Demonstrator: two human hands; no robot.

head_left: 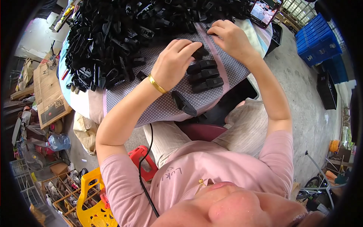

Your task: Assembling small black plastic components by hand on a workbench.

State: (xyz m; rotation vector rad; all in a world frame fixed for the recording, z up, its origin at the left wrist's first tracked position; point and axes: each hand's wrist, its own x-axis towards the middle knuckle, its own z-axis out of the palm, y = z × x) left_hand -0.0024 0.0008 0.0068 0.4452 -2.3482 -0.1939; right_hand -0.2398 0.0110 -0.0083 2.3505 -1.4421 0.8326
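Close by the pile, my left hand (pixel 173 60), with a gold bangle at its wrist, is curled around the left end of a black plastic part (pixel 201 54). Its thumb and fingers partly cover that part. My right hand (pixel 230 39) hovers over the pink stripe of the tablecloth, fingers bent in toward the thumb; what they hold, if anything, I cannot make out. Nearer to me, similar black parts (pixel 205 76) lie side by side in a short row. Another black part (pixel 184 103) lies slantwise near the table's front edge.
A large heap of black plastic parts (pixel 109 41) covers the table's far and left side. A phone (pixel 265 11) with a lit screen stands at the far right. Blue crates (pixel 317 41) stand beyond. To the left are a cardboard sheet (pixel 49 90) and a yellow plastic chair (pixel 92 200).
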